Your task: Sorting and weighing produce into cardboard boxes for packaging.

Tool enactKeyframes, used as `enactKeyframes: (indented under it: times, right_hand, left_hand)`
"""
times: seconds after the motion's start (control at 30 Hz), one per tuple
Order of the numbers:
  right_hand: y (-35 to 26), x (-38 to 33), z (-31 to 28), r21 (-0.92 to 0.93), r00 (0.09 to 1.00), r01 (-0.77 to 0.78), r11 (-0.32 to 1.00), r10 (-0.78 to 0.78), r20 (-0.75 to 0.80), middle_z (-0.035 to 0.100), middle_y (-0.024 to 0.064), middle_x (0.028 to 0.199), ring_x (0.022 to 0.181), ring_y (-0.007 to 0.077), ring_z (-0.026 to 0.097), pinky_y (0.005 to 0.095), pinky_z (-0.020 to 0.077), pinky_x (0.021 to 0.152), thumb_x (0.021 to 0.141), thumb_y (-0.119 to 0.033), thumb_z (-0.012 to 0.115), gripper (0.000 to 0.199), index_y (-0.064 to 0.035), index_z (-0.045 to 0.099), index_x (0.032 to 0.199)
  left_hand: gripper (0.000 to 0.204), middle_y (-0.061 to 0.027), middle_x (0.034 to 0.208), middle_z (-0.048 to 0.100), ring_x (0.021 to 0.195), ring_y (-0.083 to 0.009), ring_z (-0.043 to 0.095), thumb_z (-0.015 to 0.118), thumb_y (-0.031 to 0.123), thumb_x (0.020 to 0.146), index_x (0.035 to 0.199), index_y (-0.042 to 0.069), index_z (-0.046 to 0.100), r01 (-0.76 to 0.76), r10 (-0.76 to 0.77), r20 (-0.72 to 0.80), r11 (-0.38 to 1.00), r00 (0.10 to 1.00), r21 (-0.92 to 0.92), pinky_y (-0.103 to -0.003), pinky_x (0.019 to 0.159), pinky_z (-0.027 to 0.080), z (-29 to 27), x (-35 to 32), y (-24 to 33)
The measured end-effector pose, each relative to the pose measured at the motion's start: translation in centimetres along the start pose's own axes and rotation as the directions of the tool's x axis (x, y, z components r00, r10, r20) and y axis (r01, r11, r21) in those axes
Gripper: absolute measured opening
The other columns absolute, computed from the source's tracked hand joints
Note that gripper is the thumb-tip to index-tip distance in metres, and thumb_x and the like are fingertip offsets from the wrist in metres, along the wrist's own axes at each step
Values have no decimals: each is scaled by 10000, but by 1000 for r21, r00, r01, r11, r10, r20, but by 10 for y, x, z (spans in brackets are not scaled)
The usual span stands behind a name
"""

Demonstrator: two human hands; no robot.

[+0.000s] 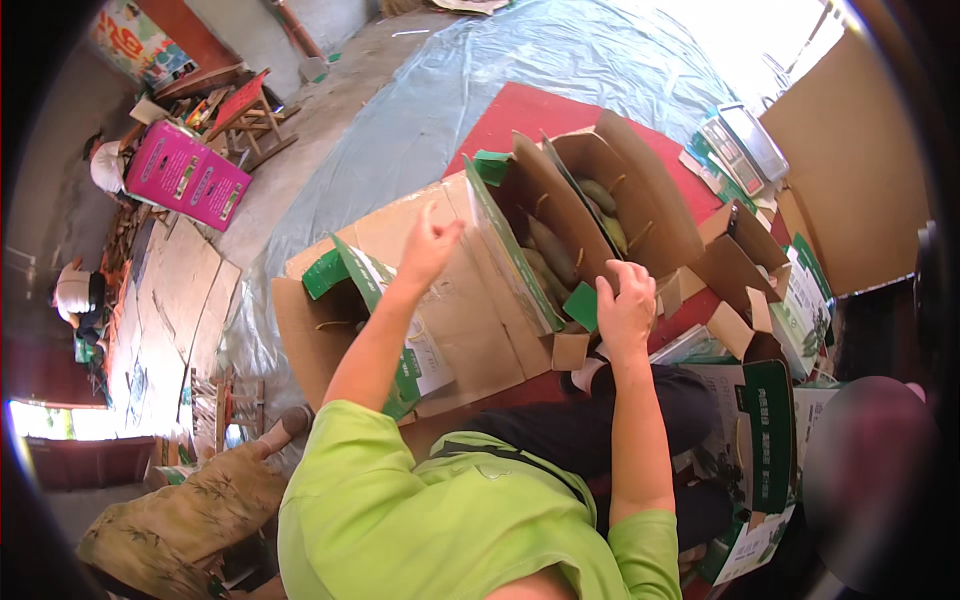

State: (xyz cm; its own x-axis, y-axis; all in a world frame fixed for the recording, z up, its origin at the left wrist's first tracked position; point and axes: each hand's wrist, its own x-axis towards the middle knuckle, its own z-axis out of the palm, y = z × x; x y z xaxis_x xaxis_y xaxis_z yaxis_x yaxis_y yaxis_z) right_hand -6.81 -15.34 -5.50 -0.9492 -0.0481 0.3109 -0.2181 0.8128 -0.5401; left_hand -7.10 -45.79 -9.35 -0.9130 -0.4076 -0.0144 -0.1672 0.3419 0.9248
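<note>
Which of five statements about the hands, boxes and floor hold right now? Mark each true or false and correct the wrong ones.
1. The right hand is beside a small green flap. True.
2. The left hand is inside a magenta box. False: it is over flat brown cardboard.
3. Long, greenish produce lies in two open boxes. True.
4. The plastic sheet on the floor is yellow. False: it is pale blue.
5. A magenta box shows at the view's upper left. True.
</note>
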Motion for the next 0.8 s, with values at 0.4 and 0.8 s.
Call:
enactKeyframes:
  times: [0.4,0.8]
  right_hand:
    - [51,-3,6,-37,975,-220,975,221,29,604,66,958,943,281,559,404,449,817,750,-105,692,310,-120,596,1044]
    - [32,1,2,-140,991,-104,985,90,-100,575,57,1005,999,277,534,420,443,827,727,-102,711,286,-118,636,1002]
  left_hand:
    - [705,-336,1156,542,1093,-460,529,672,343,800,1271,-75,358,-6,6,84,1000,996,0,-456,927,432,111,5,-9]
    - [668,-363,1084,552,1021,-488,541,560,214,759,1315,-72,324,-53,56,-9,978,998,200,-500,901,433,115,10,-16]
